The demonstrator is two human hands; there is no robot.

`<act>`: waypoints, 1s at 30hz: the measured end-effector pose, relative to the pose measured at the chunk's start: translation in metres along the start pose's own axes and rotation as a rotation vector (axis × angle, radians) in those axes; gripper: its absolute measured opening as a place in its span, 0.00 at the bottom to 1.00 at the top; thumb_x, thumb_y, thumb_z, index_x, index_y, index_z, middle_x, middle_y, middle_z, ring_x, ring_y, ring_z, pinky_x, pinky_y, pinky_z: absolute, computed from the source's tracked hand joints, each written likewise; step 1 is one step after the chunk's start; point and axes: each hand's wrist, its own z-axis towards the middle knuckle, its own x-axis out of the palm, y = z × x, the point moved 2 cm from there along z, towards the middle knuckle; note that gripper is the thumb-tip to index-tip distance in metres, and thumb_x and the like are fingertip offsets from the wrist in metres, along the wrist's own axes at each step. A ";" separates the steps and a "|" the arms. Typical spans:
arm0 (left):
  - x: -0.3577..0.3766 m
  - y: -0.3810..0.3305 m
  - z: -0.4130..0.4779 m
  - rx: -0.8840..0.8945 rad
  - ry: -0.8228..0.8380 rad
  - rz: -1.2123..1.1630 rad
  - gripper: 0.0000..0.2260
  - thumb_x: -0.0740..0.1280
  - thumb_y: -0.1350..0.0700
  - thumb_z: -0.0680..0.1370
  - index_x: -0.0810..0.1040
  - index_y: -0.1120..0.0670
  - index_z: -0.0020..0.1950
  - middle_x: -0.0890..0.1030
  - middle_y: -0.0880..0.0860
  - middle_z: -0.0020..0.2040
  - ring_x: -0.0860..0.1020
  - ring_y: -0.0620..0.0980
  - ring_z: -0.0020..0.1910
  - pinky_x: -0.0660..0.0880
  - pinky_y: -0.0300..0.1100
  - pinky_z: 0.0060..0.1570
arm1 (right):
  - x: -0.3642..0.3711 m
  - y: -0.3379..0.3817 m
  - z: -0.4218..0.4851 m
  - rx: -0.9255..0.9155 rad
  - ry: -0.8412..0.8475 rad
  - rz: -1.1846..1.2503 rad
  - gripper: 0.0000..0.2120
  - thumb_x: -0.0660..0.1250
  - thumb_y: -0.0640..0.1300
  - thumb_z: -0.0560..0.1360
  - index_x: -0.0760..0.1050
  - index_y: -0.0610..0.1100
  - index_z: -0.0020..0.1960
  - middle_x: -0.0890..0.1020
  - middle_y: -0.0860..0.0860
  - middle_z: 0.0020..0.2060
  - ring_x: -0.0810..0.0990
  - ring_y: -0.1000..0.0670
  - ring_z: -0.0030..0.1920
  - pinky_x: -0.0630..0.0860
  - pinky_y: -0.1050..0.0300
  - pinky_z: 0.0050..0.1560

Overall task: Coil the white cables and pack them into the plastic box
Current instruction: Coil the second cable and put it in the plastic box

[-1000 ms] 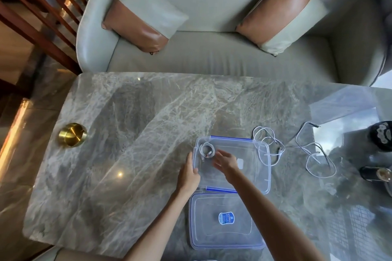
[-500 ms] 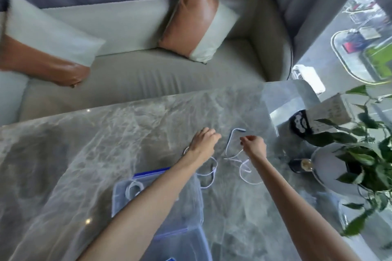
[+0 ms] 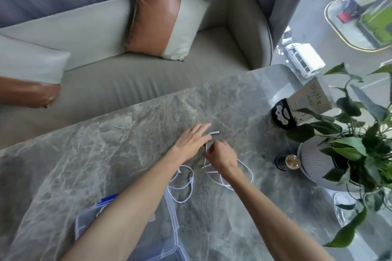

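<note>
- Right now the step, as I judge it, is starting a coil on one white cable [image 3: 252, 174]. It lies in slack loops on the table, well apart from the plastic box [image 3: 174, 221], which sits at the near edge under the left forearm.
- A second white cable [image 3: 191, 185] sprawls between that one and the box. Drawing slack away from it should keep the two from tangling.
- The left hand [image 3: 192, 140] has its fingers stretched nearly straight, tips resting on the cable just behind its plug. It would do best as the anchor for the first turn.
- The right hand [image 3: 221, 154] has its fingers curled, pinching the cable just below. It should lay even loops small enough for the box.
- The table [image 3: 95, 154] is grey veined marble, glossy and probably slick, so a loose coil may spring open.
- A pale sofa [image 3: 148, 82] runs along the far side with two tan-and-cream cushions, one upright [image 3: 161, 17], one lying at the left [image 3: 27, 70].
- At the table's right end a leafy plant [image 3: 350, 148] stands in a ribbed pot, with a street visible through glass beyond.
- Near the pot stand a card sign [image 3: 314, 95], a black paw-print object [image 3: 282, 114] and a small gold-capped bottle [image 3: 290, 162].
</note>
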 end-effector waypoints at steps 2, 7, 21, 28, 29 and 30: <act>0.000 -0.005 -0.012 0.046 0.016 0.066 0.16 0.58 0.62 0.78 0.74 0.53 0.64 0.60 0.54 0.77 0.58 0.55 0.76 0.65 0.50 0.68 | -0.005 -0.004 -0.012 -0.045 0.003 -0.011 0.14 0.62 0.48 0.77 0.79 0.40 0.54 0.81 0.40 0.55 0.80 0.39 0.58 0.74 0.49 0.55; 0.014 -0.016 -0.041 -0.019 0.070 0.117 0.17 0.56 0.63 0.79 0.68 0.53 0.68 0.69 0.54 0.69 0.68 0.56 0.68 0.66 0.49 0.63 | 0.010 0.003 -0.041 0.016 0.115 0.072 0.19 0.65 0.56 0.77 0.76 0.42 0.59 0.82 0.41 0.59 0.80 0.40 0.61 0.75 0.49 0.57; -0.052 -0.002 -0.133 -0.168 -0.103 -0.552 0.10 0.60 0.55 0.82 0.79 0.57 0.49 0.83 0.53 0.48 0.79 0.54 0.51 0.69 0.45 0.54 | -0.076 0.028 -0.132 -0.535 -0.452 -0.106 0.09 0.65 0.31 0.75 0.80 0.41 0.51 0.82 0.44 0.47 0.75 0.38 0.50 0.69 0.51 0.52; -0.244 -0.079 -0.219 0.170 -0.099 -1.409 0.09 0.57 0.59 0.83 0.72 0.57 0.45 0.81 0.60 0.43 0.82 0.54 0.42 0.80 0.42 0.45 | -0.241 0.089 -0.242 -0.826 -0.749 0.225 0.05 0.62 0.29 0.78 0.76 0.31 0.49 0.80 0.39 0.44 0.78 0.38 0.46 0.73 0.47 0.49; -0.270 -0.092 -0.233 0.243 -0.107 -1.492 0.08 0.57 0.58 0.83 0.72 0.57 0.46 0.81 0.61 0.44 0.82 0.57 0.45 0.80 0.44 0.46 | -0.261 0.097 -0.260 -0.857 -0.779 0.286 0.05 0.61 0.28 0.79 0.76 0.31 0.49 0.79 0.39 0.44 0.77 0.40 0.46 0.72 0.51 0.49; -0.291 -0.104 -0.244 0.308 -0.108 -1.563 0.07 0.58 0.58 0.82 0.72 0.58 0.47 0.80 0.60 0.43 0.82 0.59 0.45 0.80 0.46 0.46 | -0.278 0.103 -0.273 -0.879 -0.773 0.353 0.06 0.59 0.28 0.79 0.75 0.33 0.50 0.78 0.39 0.44 0.77 0.41 0.45 0.72 0.55 0.48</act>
